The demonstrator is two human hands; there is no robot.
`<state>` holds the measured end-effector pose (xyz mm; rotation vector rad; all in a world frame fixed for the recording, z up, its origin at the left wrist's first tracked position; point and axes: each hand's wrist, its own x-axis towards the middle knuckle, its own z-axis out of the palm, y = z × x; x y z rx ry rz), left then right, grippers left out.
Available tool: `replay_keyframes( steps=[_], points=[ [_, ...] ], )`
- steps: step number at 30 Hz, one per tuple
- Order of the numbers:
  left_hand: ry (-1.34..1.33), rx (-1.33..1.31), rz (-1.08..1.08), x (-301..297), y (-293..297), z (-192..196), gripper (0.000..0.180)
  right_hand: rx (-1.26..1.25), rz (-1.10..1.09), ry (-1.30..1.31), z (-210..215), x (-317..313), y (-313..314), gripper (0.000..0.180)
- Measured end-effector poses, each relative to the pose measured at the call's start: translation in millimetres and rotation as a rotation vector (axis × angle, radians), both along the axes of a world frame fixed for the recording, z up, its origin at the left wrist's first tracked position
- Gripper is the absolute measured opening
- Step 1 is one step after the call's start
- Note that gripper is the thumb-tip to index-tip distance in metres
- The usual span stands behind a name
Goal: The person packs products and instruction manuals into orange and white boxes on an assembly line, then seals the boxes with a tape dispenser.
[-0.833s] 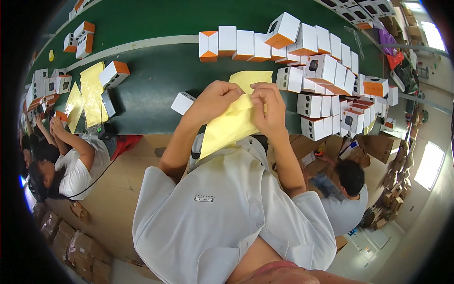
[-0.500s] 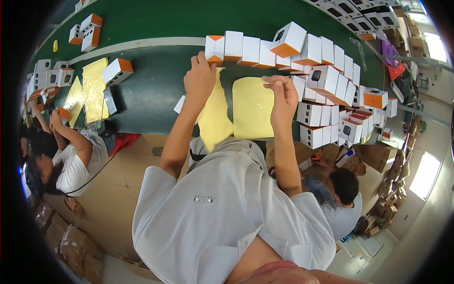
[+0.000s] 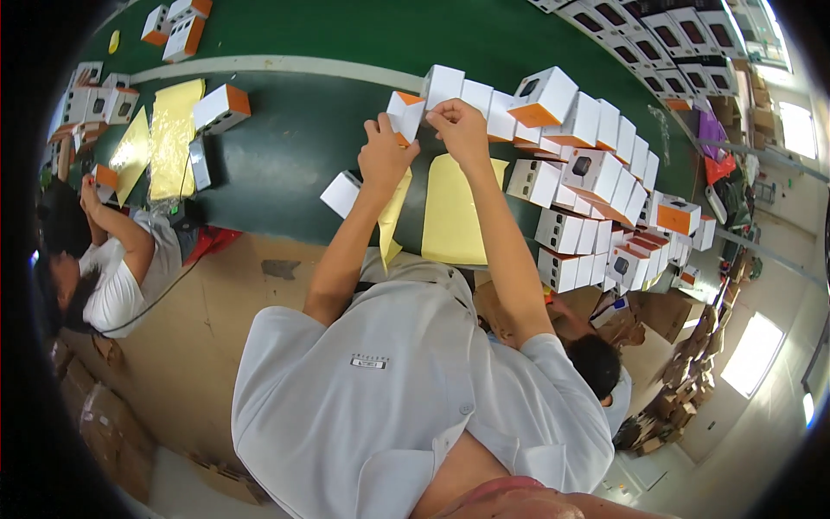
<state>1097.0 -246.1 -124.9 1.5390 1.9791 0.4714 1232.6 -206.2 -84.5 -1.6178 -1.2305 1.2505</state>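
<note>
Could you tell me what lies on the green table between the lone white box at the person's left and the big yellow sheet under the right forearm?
In the head view, between the lone white box and the flat yellow sheet lies the left forearm, with a second, folded yellow sheet beside it.

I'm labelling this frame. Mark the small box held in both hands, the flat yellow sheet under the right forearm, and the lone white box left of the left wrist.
small white and orange box [image 3: 405, 114], head view, on its white side face.
flat yellow sheet [image 3: 454, 216], head view, on its bare middle.
lone white box [image 3: 341, 194], head view, on its top face.
</note>
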Motion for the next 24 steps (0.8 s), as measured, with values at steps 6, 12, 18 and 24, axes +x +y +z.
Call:
replay_keyframes(
  steps=[6,12,18,24],
  points=[
    [-0.121,0.043,0.093,0,-15,-15,0.076,-0.013,0.189,-0.163,-34,-18,11,0.013],
    [-0.238,0.163,0.165,3,-20,-20,0.077,-0.046,0.251,-0.268,-39,-34,11,0.015],
    [-0.259,0.168,0.17,4,-18,-18,0.076,0.052,0.23,-0.505,-35,-42,7,0.012],
    [-0.258,0.138,0.172,3,-19,-19,0.075,0.075,0.279,-0.709,-27,-47,7,0.018]
  ],
)
